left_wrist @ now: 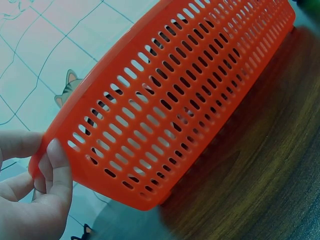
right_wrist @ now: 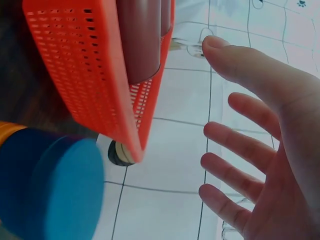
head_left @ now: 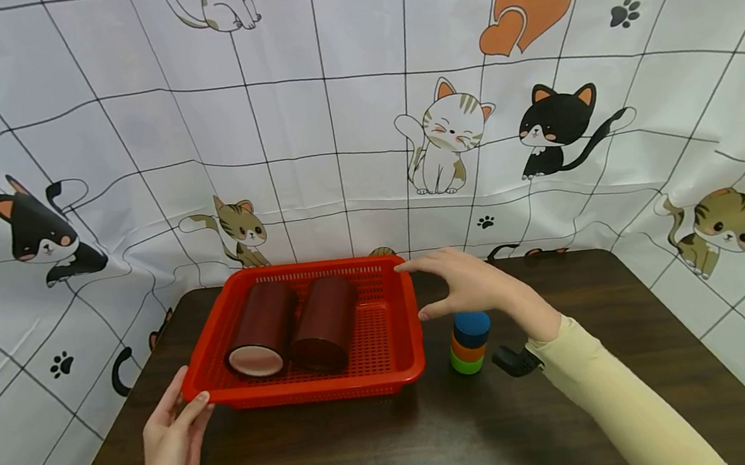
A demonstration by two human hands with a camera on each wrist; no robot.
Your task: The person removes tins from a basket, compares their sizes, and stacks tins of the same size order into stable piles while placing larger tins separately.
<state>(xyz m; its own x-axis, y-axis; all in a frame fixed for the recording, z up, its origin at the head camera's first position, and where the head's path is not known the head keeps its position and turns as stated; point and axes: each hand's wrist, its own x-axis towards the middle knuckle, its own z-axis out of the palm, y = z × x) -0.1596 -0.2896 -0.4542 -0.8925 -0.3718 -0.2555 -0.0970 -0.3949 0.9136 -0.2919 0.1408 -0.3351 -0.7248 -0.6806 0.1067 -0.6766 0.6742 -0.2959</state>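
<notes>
A red plastic basket (head_left: pixel 379 378) with slotted walls stands on the dark table. My left hand (head_left: pixel 172 435) grips its near left corner, thumb over the rim and fingers around the outside; the left wrist view shows this hand (left_wrist: pixel 50 175) pinching the corner of the basket (left_wrist: pixel 150 115). Side by side in the basket's left and middle lie two dark red-brown cylinders, the left cylinder (head_left: pixel 263 319) with a pale pink end and the right cylinder (head_left: pixel 327 319) with a dark end. Beside the right rim my right hand (head_left: pixel 469 280) is spread, holding nothing; its fingers (right_wrist: pixel 240 145) are apart from the basket.
A small round stack (head_left: pixel 468 349) in blue, orange and green stands right of the basket, below my right hand. A black device (head_left: pixel 517 360) sits at the right wrist. Behind the wood-grain table (head_left: pixel 344 453) hangs a white sheet (head_left: pixel 364 109) printed with cats and grid lines.
</notes>
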